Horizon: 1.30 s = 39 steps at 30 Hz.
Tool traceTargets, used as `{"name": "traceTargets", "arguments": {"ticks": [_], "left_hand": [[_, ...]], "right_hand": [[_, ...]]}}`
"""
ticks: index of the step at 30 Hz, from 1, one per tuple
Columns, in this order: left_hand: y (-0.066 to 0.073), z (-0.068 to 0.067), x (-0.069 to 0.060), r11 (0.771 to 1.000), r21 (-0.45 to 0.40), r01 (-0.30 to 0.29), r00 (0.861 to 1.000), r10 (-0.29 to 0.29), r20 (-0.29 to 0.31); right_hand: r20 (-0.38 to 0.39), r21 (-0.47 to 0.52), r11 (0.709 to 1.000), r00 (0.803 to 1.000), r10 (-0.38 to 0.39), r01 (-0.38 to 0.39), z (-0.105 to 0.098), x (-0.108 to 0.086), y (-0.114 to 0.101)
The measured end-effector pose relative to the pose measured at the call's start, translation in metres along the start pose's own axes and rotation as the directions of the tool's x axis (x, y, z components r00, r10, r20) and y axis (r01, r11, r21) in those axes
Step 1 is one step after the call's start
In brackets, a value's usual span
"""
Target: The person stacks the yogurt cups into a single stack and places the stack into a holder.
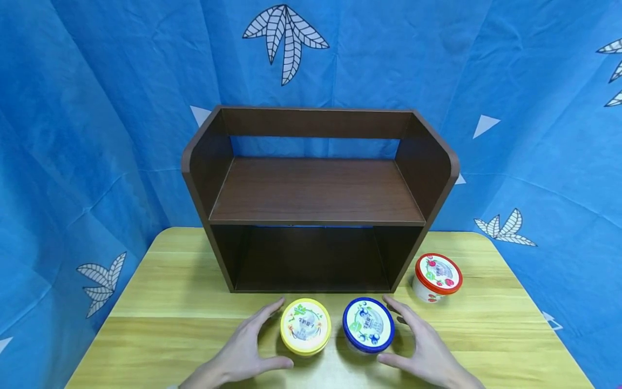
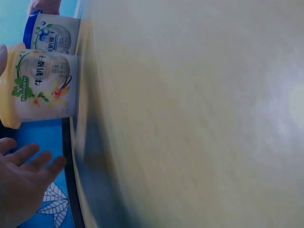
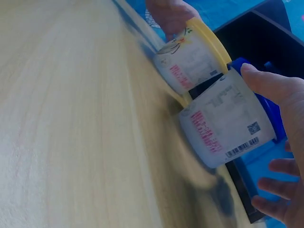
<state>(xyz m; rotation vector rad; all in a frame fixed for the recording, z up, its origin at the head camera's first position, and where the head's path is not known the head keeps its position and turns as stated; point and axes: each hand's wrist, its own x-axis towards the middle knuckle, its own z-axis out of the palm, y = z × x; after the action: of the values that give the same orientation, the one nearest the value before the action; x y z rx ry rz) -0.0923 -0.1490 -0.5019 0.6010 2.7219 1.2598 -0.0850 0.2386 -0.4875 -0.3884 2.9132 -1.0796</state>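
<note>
A tub with a yellow lid [image 1: 305,327] stands on the table, and my left hand [image 1: 240,348] is beside it, thumb and fingers spread apart, with a gap to the tub. To its right is a tub with a blue lid [image 1: 369,325]. My right hand [image 1: 430,350] is spread around that tub's right side; in the right wrist view its thumb [image 3: 266,84] overlaps the blue lid, while the other fingers stand off. Whether the thumb touches is unclear. The left wrist view shows the yellow-lidded tub [image 2: 45,85] upright, with open fingers near it.
Behind the tubs stands a dark brown two-level shelf [image 1: 318,189]. A tub with a red lid [image 1: 439,274] is on the table [image 1: 160,313] at the shelf's right side. A blue patterned curtain [image 1: 379,48] hangs behind and at both sides.
</note>
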Motion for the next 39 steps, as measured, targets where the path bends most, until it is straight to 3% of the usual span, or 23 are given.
{"name": "traceTargets", "arguments": {"ticks": [6, 13, 30, 39], "left_hand": [[0.000, 0.005, 0.007, 0.989, -0.149, -0.019, 1.000, 0.022, 0.020], [0.001, 0.011, 0.011, 0.969, -0.247, -0.017, 0.999, 0.026, 0.033], [0.004, 0.017, 0.014, 0.956, -0.294, 0.022, 0.999, -0.015, 0.029], [0.005, 0.017, 0.015, 0.953, -0.302, 0.015, 1.000, -0.009, 0.021]], "right_hand": [[0.076, 0.051, 0.996, 0.995, 0.067, -0.071, 0.001, 0.005, -0.001], [0.102, 0.094, 0.991, 0.991, 0.083, -0.093, 0.006, 0.006, 0.001], [0.054, 0.121, 0.992, 0.998, 0.039, -0.046, 0.011, 0.006, 0.004], [0.017, 0.161, 0.987, 1.000, -0.007, 0.004, 0.012, 0.007, 0.007]]}}
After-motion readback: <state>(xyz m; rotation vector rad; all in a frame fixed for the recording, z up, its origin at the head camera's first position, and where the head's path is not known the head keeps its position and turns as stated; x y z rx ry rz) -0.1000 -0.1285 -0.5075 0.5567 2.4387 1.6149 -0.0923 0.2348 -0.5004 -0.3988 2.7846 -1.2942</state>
